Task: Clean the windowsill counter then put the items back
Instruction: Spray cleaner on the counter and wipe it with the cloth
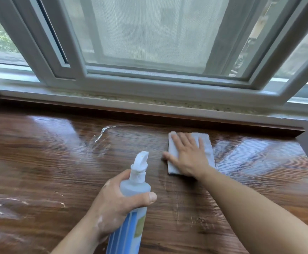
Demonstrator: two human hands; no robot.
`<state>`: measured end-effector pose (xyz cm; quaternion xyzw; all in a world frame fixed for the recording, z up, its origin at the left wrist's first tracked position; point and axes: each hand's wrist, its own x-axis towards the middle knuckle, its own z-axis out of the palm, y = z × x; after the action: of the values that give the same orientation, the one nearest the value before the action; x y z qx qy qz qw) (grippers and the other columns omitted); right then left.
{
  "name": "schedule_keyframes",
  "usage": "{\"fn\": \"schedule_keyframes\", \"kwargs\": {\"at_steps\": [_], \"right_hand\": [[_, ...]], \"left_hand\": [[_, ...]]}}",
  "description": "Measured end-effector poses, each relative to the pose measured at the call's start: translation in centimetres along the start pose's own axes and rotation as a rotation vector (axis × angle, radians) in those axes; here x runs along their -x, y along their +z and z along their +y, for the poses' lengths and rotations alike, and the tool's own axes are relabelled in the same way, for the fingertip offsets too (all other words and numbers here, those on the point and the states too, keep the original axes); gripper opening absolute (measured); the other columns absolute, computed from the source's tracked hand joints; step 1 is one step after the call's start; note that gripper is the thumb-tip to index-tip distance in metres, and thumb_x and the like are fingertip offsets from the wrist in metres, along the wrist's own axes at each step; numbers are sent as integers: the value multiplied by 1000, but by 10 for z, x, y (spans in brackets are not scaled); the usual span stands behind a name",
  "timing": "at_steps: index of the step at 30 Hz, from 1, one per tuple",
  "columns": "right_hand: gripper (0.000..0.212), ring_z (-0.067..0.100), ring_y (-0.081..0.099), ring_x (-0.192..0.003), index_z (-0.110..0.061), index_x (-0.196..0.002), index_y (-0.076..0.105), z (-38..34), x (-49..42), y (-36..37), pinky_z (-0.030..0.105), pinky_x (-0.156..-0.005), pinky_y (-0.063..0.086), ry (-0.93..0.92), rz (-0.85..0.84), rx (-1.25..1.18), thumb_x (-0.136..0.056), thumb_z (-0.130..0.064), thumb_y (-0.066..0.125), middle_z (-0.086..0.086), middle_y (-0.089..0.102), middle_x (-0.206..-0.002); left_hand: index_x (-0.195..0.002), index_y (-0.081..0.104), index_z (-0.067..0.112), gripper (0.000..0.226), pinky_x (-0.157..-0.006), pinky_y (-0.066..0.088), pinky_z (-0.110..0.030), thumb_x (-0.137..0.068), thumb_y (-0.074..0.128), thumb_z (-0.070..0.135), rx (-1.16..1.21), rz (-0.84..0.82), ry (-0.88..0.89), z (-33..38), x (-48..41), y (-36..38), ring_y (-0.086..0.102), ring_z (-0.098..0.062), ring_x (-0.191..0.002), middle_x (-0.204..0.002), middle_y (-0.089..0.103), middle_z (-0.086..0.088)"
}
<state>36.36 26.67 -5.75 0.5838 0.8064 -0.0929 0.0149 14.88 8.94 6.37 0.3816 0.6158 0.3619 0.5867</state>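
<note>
A glossy brown wood table (39, 171) runs beneath a window, bare of items. Nearest, the left hand (116, 204) is wrapped around a spray bottle (131, 198), nozzle aimed forward. Farther on, the right hand (188, 154) lies flat and open on a grey cloth (207, 145). Wet streaks (101, 134) shine to the left. This looks like the wiping step; next the cloth likely sweeps over them. Beyond is the white window frame (149, 88).

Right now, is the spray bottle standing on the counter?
No, the left hand holds the spray bottle tilted above the counter.
</note>
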Motion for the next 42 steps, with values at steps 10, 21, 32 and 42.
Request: {"fn": "schedule_keyframes", "kwargs": {"at_steps": [10,21,32,42], "right_hand": [[94,27,2,-156,-32,-161,10,-36,43,8,60,-120,-7,-243,-57,0,-86,-87,18,-1,9,-170],[85,20,2,-157,-36,-161,12,-20,73,10,55,-122,-9,-141,-23,-55,-90,-82,16,-5,10,-170],[87,25,8,-154,-31,-160,10,12,38,3,60,-121,1,171,88,-110,-89,-82,12,-1,16,-166],[82,31,33,-150,-25,-155,39,-35,138,32,62,-115,14,-183,77,-55,-95,-79,25,3,43,-158]], "left_hand": [[-96,76,30,54,-77,55,-40,-45,88,44,21,-13,23,2,6,-1,67,-22,-74,-78,69,-2],[-100,77,37,58,-73,56,-32,-44,88,47,4,-27,42,8,4,2,69,-16,-73,-78,71,0],[-100,77,33,54,-86,59,-57,-48,90,45,-7,-11,22,7,7,9,69,-25,-76,-81,70,-5],[-96,74,19,54,-73,56,-37,-50,88,43,-6,64,91,21,-8,30,68,-19,-72,-78,70,-3]]}}
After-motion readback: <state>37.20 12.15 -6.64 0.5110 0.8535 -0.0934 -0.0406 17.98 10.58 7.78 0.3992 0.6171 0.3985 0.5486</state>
